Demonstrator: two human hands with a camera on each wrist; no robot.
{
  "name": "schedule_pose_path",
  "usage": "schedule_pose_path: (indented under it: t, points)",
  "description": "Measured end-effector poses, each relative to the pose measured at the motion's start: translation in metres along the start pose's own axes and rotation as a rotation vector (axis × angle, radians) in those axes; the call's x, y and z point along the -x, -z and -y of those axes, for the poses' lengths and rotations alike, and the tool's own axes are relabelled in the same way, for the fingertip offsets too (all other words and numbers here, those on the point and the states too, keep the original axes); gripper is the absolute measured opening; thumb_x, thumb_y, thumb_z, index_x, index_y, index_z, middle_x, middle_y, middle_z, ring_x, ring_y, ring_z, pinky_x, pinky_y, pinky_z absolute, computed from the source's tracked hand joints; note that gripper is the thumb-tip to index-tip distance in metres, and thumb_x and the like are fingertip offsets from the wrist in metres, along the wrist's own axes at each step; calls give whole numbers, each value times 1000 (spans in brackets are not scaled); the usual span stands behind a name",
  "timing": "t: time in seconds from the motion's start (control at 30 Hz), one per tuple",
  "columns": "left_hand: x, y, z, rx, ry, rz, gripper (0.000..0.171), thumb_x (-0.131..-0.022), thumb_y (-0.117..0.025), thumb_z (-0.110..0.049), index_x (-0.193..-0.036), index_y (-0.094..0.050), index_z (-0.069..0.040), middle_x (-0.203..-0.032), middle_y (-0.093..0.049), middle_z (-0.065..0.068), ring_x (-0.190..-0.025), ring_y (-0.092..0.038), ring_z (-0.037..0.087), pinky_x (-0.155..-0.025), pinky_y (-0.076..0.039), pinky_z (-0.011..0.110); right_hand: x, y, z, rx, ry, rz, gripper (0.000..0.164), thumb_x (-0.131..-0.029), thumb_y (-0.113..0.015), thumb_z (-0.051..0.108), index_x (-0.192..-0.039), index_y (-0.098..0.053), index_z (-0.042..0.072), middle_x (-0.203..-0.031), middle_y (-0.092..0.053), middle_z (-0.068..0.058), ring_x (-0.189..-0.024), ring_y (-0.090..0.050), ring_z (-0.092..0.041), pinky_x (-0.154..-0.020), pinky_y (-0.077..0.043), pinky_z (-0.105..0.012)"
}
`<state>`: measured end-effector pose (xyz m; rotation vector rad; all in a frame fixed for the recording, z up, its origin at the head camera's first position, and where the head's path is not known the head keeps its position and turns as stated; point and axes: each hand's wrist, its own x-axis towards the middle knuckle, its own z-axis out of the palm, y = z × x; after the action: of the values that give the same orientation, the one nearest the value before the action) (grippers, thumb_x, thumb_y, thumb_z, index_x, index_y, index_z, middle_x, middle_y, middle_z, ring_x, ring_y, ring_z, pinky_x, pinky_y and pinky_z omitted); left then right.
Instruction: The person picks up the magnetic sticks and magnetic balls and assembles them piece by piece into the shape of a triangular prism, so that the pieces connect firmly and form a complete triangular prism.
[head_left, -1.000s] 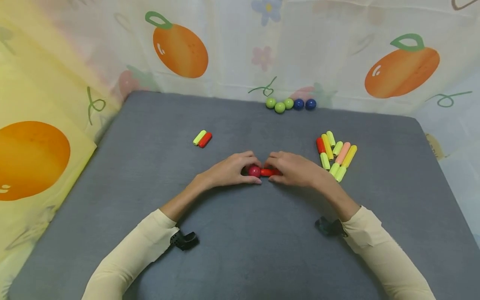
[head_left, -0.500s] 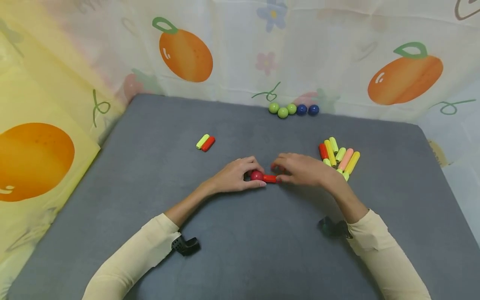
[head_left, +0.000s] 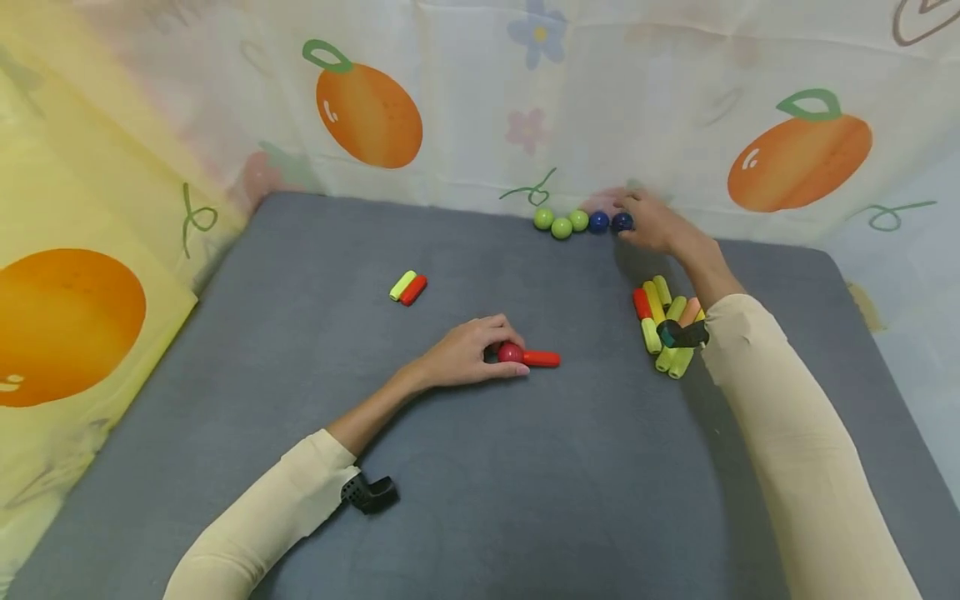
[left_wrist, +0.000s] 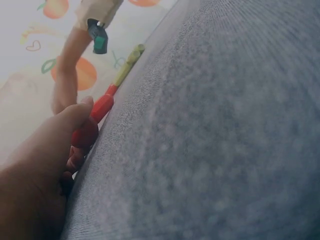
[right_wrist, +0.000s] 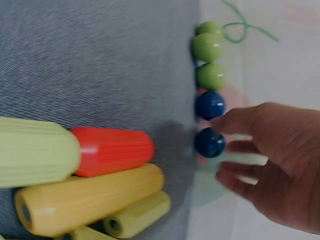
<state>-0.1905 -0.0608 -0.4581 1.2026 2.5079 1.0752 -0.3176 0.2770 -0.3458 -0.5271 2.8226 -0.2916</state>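
My left hand [head_left: 476, 352] holds a red ball [head_left: 511, 353] between thumb and fingers on the table, in the middle of the head view. A short red rod [head_left: 542, 358] lies against the ball's right side and points to the right. At the table's back edge, my right hand [head_left: 651, 223] is around the rightmost dark blue ball [right_wrist: 210, 142]. In the right wrist view its thumb tip lies between that ball and a second blue ball [right_wrist: 210, 105], while the fingers are spread on the ball's other side. Several light green balls [right_wrist: 207, 47] continue the row.
On the right, beneath the right wrist, lies a cluster of yellow, red, pink and pale green rods [head_left: 649, 335]. A pale green rod [head_left: 402, 285] and a red rod [head_left: 414, 290] lie side by side at left. A patterned curtain [head_left: 465, 100] hangs behind the grey table [head_left: 480, 517].
My right hand has let go of the red rod and moved back and right to the blue balls. The left hand stays at the red ball, and the rod lies against it.
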Motion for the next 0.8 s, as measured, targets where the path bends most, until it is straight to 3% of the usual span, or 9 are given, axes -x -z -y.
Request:
schedule_pose_path:
  t: [0.1,0.27,0.43,0.47,0.6,0.67,0.7,0.8]
  points:
    - [-1,-2,-1,4,-2,-4,29,-94,-78,-40,-116,-75,-22,-107,-64,-7,-92,-55,9,-76,-44,25,-2,-7,-8,-11,-7,36,51,-101,-59,3,-148,-45,-12,-155,-34,-40,-144,-34,-55,-118,-33,-66]
    - [-1,-2,-2,12,1,-6,31,-92,-79,-40,-116,-74,-21,-107,-64,-6,-92,-55,10,-77,-44,26,0,-11,-13,-21,-20,25,48,-101,-60,4,-142,-46,-16,-148,-40,-40,-139,-39,-54,-116,-35,-65]
    - [0,-2,-2,3,11,-1,32,-92,-79,-41,-118,-75,-22,-108,-65,-7,-93,-56,10,-77,-45,27,-2,-17,-18,31,52,-10,36,-94,-67,-2,-125,-58,-18,-130,-56,-39,-125,-52,-53,-108,-42,-63]
    - [1,-2,-1,0,9,-2,32,-92,-78,-41,-118,-75,-22,-108,-65,-7,-93,-56,10,-78,-45,27,-1,-19,-17,50,68,-15,33,-93,-69,-3,-121,-61,-18,-127,-58,-39,-126,-51,-54,-111,-39,-66]
    - [0,-4,-1,-2,-2,-10,30,-94,-77,-40,-118,-77,-22,-107,-65,-6,-93,-56,9,-77,-45,26,18,-24,6,97,120,0,31,-93,-73,3,-119,-66,-13,-122,-66,-33,-119,-59,-51,-106,-44,-64]
    - [0,-4,-1,2,-2,-14,30,-93,-78,-39,-118,-77,-22,-106,-65,-6,-92,-56,9,-77,-44,26,33,-28,25,65,163,11,29,-95,-75,8,-118,-68,-8,-119,-69,-28,-112,-64,-45,-102,-48,-60]
    - [-1,-4,-1,6,0,-16,30,-93,-78,-39,-118,-77,-22,-106,-65,-6,-91,-56,9,-77,-44,26,42,-31,36,47,195,23,28,-95,-75,10,-117,-68,-5,-116,-70,-24,-104,-66,-39,-94,-52,-55]
    - [-1,-3,-2,27,11,-18,31,-92,-79,-39,-118,-78,-22,-106,-65,-5,-91,-56,10,-77,-45,26,66,-45,63,-35,283,108,26,-94,-78,13,-115,-69,2,-111,-71,-15,-97,-65,-27,-90,-53,-49]
